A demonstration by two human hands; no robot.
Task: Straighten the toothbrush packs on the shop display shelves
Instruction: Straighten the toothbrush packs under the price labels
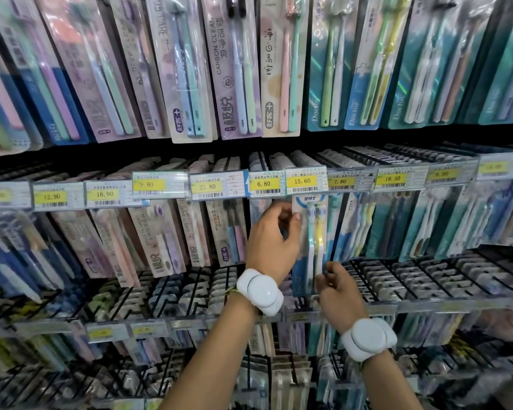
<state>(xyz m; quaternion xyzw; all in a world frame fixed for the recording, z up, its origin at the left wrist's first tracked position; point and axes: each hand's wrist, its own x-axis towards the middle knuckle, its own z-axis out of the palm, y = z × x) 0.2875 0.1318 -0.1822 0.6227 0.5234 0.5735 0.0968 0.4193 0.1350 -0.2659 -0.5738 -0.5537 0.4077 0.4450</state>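
Facing crowded black wire display shelves [427, 276]; holding upright a clear blue-and-yellow toothbrush pack [316, 229], gripped at top by left hand [271, 238], pinched at bottom by right hand [338, 291] (fingers [282, 207] clamped on it), just under yellow 15.60 price tag [302, 181].

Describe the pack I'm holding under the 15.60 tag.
The pack is a clear blister on a card with a white-and-blue header. Two brushes sit inside, heads up, one teal and one yellow. It hangs about upright in the middle row, just under the 15.60 tag. The left hand pinches its upper left edge; the right hand pinches its lower right edge.
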